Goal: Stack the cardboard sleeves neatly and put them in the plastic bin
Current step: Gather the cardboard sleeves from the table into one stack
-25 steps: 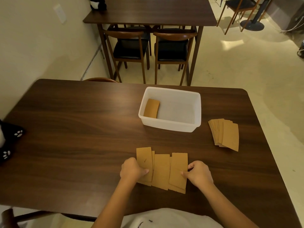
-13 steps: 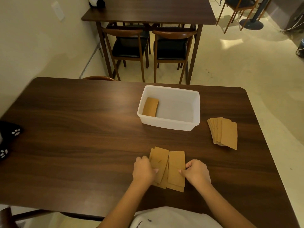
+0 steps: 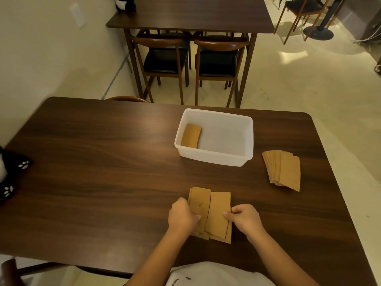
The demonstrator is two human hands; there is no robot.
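Observation:
Several flat brown cardboard sleeves (image 3: 214, 213) lie overlapped on the dark wooden table (image 3: 103, 162) near its front edge. My left hand (image 3: 181, 216) presses on their left side and my right hand (image 3: 244, 219) grips their right edge, with the bunch squeezed between them. A white plastic bin (image 3: 216, 158) stands behind, holding one sleeve (image 3: 191, 135) against its left wall. A second fanned pile of sleeves (image 3: 283, 169) lies to the right of the bin.
A black-and-white plush toy (image 3: 10, 174) sits at the table's left edge. Beyond the table stand two black-seated chairs (image 3: 165, 58) and another dark table (image 3: 191, 15). The right table edge drops to a pale floor.
My hands have pushed the spread sleeves together: the left hand moved right and the row has narrowed into an overlapping bunch.

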